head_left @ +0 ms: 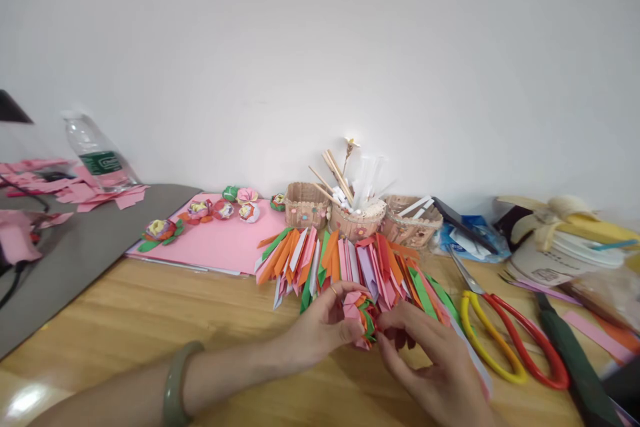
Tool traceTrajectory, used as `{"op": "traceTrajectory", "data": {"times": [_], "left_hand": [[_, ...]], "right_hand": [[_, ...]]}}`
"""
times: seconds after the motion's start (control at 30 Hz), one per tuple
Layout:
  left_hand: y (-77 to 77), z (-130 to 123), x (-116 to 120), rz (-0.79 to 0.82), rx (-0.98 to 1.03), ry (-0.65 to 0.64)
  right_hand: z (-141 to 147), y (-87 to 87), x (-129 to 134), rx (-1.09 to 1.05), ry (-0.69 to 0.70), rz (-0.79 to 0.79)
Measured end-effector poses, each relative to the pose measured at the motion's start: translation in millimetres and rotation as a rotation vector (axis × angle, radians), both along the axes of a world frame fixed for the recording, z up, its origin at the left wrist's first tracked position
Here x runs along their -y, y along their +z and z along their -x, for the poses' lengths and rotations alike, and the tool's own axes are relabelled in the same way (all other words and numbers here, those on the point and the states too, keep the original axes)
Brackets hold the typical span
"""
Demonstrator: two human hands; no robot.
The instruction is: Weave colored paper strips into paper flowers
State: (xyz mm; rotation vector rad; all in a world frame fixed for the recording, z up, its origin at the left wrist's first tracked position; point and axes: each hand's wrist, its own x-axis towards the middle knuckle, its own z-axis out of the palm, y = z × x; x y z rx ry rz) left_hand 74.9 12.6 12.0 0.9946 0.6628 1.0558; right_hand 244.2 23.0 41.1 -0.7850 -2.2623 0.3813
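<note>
A folded paper flower (pixel 361 317) in pink, orange and green is between my hands, above the wooden table (pixel 250 373). My left hand (pixel 327 327) holds it from the left, thumb in front and fingers behind. The fingers of my right hand (pixel 425 353) are pinched together at the flower's right side; whether they grip a petal is too small to make out. Just behind lies a wide row of folded paper strips (pixel 295 260) in orange, red, white, purple and green. Several finished-looking paper flowers (pixel 199 211) rest on pink paper (pixel 215 243) at the left.
Woven baskets (pixel 357 221) with sticks and white pieces stand by the wall. Scissors (pixel 500 320) and a dark green tool (pixel 575 360) lie at right, near a white tub (pixel 555 260) with banana peel. A bottle (pixel 97 153) leans among pink paper scraps at left.
</note>
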Motion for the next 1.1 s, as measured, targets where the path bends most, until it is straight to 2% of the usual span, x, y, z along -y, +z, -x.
{"op": "traceTrajectory", "data": {"times": [0.3, 0.4, 0.47, 0.53, 0.63, 0.77, 0.93, 1.1], "left_hand": [[-10.1, -2.6, -3.5, 0.026, 0.089, 0.013], [-12.6, -3.3, -3.1, 0.030, 0.120, 0.006], [-13.1, -2.8, -2.3, 0.034, 0.152, -0.006], [-12.7, -2.0, -1.3, 0.020, 0.173, -0.004], [-9.0, -0.7, 0.1, -0.023, 0.199, 0.022], [0.2, 0.0, 1.1, -0.110, 0.196, 0.042], [3.7, 0.5, 1.6, -0.199, 0.135, 0.103], [-1.9, 1.1, 1.9, -0.203, 0.115, 0.143]], "right_hand": [[-3.7, -13.4, -3.3, 0.101, -0.110, -0.498], [-5.8, -11.5, -3.6, 0.101, -0.079, -0.542], [-7.5, -8.6, -3.3, 0.069, -0.024, -0.438], [-8.9, -5.0, -2.5, 0.008, 0.018, -0.249], [-9.3, 0.1, -2.1, -0.137, -0.019, 0.011], [-6.7, 2.9, -5.5, -0.274, -0.050, 0.240], [-2.7, 3.9, -11.9, -0.249, -0.006, 0.386], [2.0, 7.8, -14.3, -0.218, 0.048, 0.374]]}}
